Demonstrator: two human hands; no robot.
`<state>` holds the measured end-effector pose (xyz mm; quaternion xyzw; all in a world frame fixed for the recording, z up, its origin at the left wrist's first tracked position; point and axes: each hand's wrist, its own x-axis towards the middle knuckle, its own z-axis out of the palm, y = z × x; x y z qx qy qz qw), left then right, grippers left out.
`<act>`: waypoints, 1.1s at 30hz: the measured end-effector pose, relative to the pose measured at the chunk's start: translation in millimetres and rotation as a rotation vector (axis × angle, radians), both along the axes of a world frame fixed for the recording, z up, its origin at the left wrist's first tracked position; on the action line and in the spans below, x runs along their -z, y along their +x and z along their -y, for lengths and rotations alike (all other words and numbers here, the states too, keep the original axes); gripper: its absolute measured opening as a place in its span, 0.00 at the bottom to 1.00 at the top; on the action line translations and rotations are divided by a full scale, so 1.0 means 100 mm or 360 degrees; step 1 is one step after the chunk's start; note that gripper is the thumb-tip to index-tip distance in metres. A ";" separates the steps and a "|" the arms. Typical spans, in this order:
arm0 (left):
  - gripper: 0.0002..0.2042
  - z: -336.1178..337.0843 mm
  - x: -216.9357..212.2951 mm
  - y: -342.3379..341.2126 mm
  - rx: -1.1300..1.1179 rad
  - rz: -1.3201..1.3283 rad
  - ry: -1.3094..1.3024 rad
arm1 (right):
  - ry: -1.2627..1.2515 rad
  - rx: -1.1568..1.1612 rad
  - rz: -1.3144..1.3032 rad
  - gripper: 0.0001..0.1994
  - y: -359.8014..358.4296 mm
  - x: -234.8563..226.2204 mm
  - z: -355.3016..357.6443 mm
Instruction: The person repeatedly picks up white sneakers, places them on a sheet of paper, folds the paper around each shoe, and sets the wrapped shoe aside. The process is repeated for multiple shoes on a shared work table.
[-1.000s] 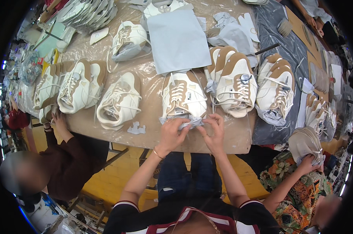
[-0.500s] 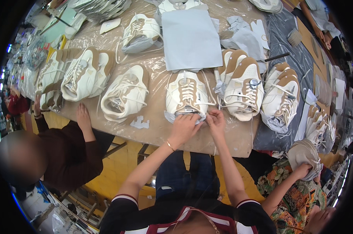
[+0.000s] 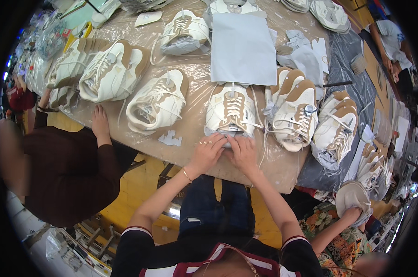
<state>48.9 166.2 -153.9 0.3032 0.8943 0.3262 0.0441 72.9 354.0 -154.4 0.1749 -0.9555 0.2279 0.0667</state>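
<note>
A white and tan sneaker [image 3: 225,117] lies on the table in front of me, its laced top up and its collar toward me. Grey tissue paper shows around the collar, mostly covered by my fingers. My left hand [image 3: 208,151] bends its fingers over the paper at the collar's left side. Close beside it, my right hand [image 3: 242,153] presses on the same paper, with the fingertips of both hands nearly meeting. What lies under the fingertips is hidden. A large grey paper sheet [image 3: 242,50] lies just beyond the sneaker's toe.
More sneakers flank it: a single sneaker [image 3: 156,102] on the left and a sneaker group [image 3: 295,122] on the right. A torn paper scrap [image 3: 170,138] lies near the table edge. A dark-sleeved person stands left; another person's hand [image 3: 352,214] holds shoe pieces at right.
My right hand has moved left, in against my left hand at the collar. The view has shifted, so the table's things sit farther right. The person at left has leaned.
</note>
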 end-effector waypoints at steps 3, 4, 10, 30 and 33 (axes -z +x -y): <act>0.24 -0.02 -0.05 0.13 -0.0484 0.0048 0.0341 | 0.0010 -0.0144 0.0074 0.24 -0.16 0.07 -0.07; 0.24 -0.04 -0.08 0.21 -0.0703 0.0186 0.0455 | -0.0051 -0.0184 0.0038 0.23 -0.21 0.07 -0.07; 0.30 -0.40 -0.16 0.52 -0.1349 0.2067 0.2126 | -0.0347 -0.0101 0.0012 0.22 -0.27 -0.19 -0.09; 0.23 -0.72 -0.36 -0.26 -0.0681 0.1520 0.1961 | -0.0859 0.0494 -0.0044 0.28 -0.52 -0.85 -0.33; 0.25 -0.98 -0.46 0.07 -0.0897 0.1299 0.2126 | -0.1269 0.0771 0.0058 0.31 -0.45 -0.76 -0.25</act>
